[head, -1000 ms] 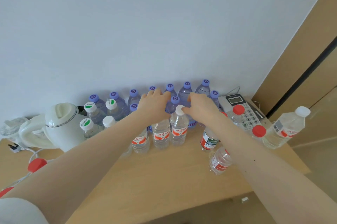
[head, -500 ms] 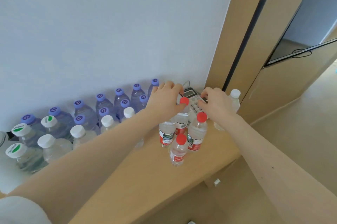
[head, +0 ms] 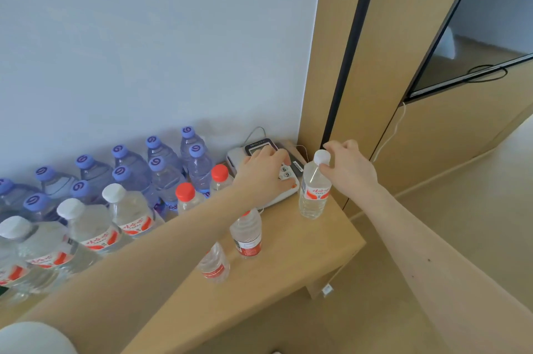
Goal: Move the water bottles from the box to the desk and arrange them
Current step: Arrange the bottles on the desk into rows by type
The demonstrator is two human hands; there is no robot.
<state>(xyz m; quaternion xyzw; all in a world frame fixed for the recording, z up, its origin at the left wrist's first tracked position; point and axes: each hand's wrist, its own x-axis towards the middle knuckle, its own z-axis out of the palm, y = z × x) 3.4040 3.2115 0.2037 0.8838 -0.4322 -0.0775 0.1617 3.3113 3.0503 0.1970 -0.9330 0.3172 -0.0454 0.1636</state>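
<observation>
Many water bottles stand on the wooden desk [head: 291, 261]. Purple-capped bottles [head: 161, 169] line the wall, with white-capped bottles [head: 127, 209] in front at the left. Red-capped bottles [head: 186, 195] stand near the middle. Two more bottles [head: 247, 238] sit under my left forearm, their tops hidden. My right hand [head: 352, 170] pinches the neck of an upright white-capped bottle [head: 313, 195] at the desk's right end. My left hand [head: 264, 177] lies palm-down with curled fingers over the telephone [head: 238, 156]; what is under it is hidden.
The desk ends just right of the held bottle, against a tall wood panel [head: 326, 65] with a black strip. A dark screen [head: 484, 22] hangs on the right wall, cables below it. Beige floor lies beyond the desk's front edge.
The view has swung right. My right hand has taken the white-capped bottle by its neck. My left hand has left the red-capped bottle and now sits over the telephone.
</observation>
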